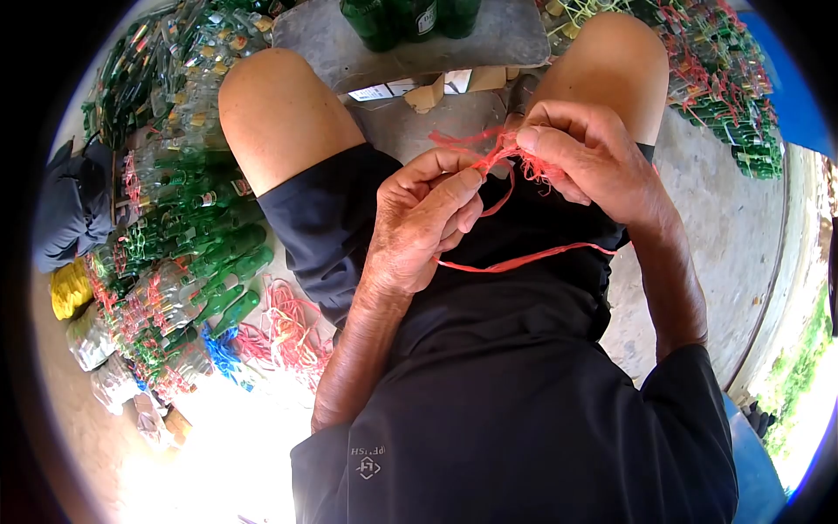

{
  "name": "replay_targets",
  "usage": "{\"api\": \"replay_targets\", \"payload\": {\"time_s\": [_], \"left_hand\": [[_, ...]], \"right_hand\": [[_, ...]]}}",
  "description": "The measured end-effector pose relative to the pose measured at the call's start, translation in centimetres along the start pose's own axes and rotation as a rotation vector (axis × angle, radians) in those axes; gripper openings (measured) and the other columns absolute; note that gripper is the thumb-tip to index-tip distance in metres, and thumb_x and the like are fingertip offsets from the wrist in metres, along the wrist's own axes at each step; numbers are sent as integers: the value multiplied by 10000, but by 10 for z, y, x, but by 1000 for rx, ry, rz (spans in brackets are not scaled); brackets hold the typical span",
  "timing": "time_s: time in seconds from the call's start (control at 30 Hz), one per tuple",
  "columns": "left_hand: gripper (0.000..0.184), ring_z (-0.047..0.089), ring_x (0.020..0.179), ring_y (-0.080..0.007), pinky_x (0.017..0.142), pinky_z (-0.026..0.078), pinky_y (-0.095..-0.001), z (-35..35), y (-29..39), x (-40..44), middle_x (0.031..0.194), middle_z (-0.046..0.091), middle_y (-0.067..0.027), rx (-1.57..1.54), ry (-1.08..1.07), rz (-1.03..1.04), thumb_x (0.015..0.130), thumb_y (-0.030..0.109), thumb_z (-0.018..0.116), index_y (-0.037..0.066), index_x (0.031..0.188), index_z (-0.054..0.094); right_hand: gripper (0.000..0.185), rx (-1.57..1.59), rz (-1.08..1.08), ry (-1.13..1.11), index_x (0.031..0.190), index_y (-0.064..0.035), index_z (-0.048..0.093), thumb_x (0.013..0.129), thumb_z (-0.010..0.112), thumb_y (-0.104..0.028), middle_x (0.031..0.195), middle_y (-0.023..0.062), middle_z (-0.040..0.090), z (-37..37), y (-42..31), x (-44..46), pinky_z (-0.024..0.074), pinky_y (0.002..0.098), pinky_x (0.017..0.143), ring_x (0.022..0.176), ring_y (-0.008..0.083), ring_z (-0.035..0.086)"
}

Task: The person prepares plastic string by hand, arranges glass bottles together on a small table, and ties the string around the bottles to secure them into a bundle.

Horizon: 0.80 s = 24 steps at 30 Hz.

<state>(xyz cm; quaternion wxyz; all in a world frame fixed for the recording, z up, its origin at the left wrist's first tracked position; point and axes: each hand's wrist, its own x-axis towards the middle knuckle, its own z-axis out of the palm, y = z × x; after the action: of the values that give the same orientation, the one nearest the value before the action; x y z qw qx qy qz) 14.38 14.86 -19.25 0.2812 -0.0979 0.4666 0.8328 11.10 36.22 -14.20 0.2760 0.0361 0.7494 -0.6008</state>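
Note:
A tangled bunch of red plastic string [502, 150] is stretched between both hands above my lap. My left hand [428, 210] pinches one part of it between thumb and fingers. Frayed strands bunch up at my right hand [589, 157], whose thumb and fingers are closed on them. One loose strand hangs in a curve below the hands, across my dark shorts. The fingertips partly hide where the strands cross.
Green bottles [371, 22] stand on a grey low table [305, 35] in front of my knees. Many bundled bottles [188, 188] lie at the left, near a pile of pink string [288, 332]. More tied bottles [724, 105] are at the upper right.

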Motion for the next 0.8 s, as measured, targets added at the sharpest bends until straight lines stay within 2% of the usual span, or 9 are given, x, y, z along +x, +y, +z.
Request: {"api": "replay_targets", "payload": {"time_s": [0.17,0.47,0.57,0.7,0.8], "left_hand": [[121,259,435,3,376,213,-177,-2,-3,0,647,525,-7,-19,38,43,999,117,595,17,1043,647],[84,257,422,5,371,207,-182,-1,-2,2,615,527,7,-23,114,71,1002,112,590,38,1014,628],[82,269,422,12,370,205,-180,1,-4,2,630,551,-4,-2,136,91,1005,106,586,37,1031,620],[83,286,431,24,372,205,-174,6,-5,3,668,581,-11,18,157,123,1006,107,592,38,1048,608],[87,298,455,30,388,213,-170,7,-6,3,705,583,11,47,140,156,1001,104,607,44,1064,608]], "right_hand": [[243,-99,-25,-4,892,-21,623,1001,598,-237,645,-54,478,-1,-1,-1,269,194,438,514,0,393],[217,-71,-160,-17,894,4,624,981,634,-194,655,-43,523,4,6,-5,319,199,443,524,7,430],[207,7,-131,-20,910,4,624,982,635,-190,684,-37,540,11,4,-11,324,197,449,540,8,441],[164,158,-59,-73,920,18,658,983,648,-133,739,-24,596,23,3,-17,448,200,581,677,16,535],[162,184,-80,-25,924,19,658,984,644,-131,753,-11,618,30,8,-16,462,199,594,686,22,552]]}}
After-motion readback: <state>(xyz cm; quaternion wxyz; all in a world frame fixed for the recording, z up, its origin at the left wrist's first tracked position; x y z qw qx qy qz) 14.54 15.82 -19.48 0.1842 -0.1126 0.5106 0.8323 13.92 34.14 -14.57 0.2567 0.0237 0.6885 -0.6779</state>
